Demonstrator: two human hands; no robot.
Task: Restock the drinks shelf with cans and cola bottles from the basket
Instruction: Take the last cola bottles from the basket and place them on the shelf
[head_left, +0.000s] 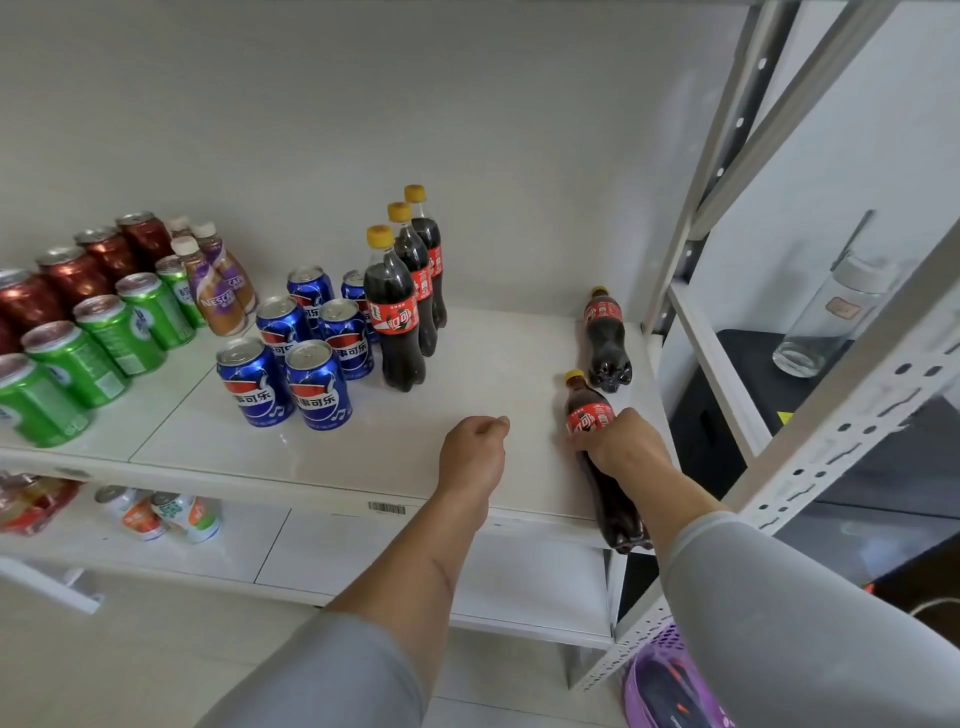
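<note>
My right hand (621, 441) grips a cola bottle (592, 415) with a yellow cap that lies on the white shelf (467, 374) near its right edge, its base sticking out over the front. A second cola bottle (605, 338) lies flat just behind it. Three cola bottles (397, 312) stand upright in a row at mid shelf. My left hand (472, 452) hovers over the shelf's front with fingers curled, holding nothing. The purple basket (670, 680) shows at the bottom right, below the shelf.
Blue cola cans (306, 358) stand left of the upright bottles, then green cans (98, 348), red cans (78, 270) and coffee bottles (215, 283). The lower shelf holds small bottles (166, 514). A metal upright (701, 171) bounds the shelf's right side.
</note>
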